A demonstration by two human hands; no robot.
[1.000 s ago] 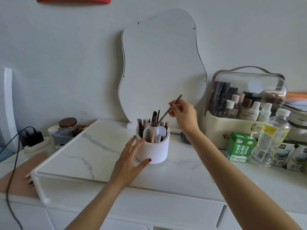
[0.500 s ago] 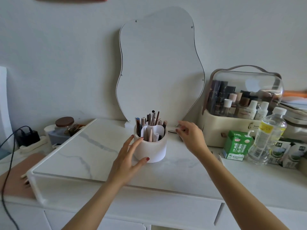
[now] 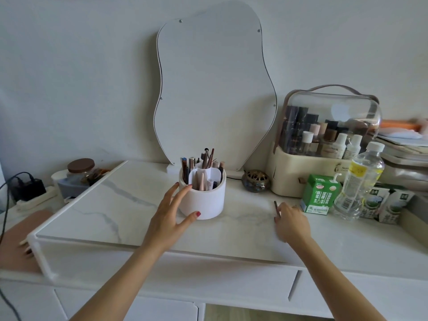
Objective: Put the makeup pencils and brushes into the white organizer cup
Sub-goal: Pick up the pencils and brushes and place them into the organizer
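Now your right hand (image 3: 292, 224) apparently pinches a thin dark pencil (image 3: 276, 208), its axis near upright, right of the white organizer cup (image 3: 203, 201) steadied by your spread left hand (image 3: 168, 220).

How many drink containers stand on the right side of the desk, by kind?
Green carton: 1
Clear plastic bottle: 1
White cartons with green print: 2
Total: 4
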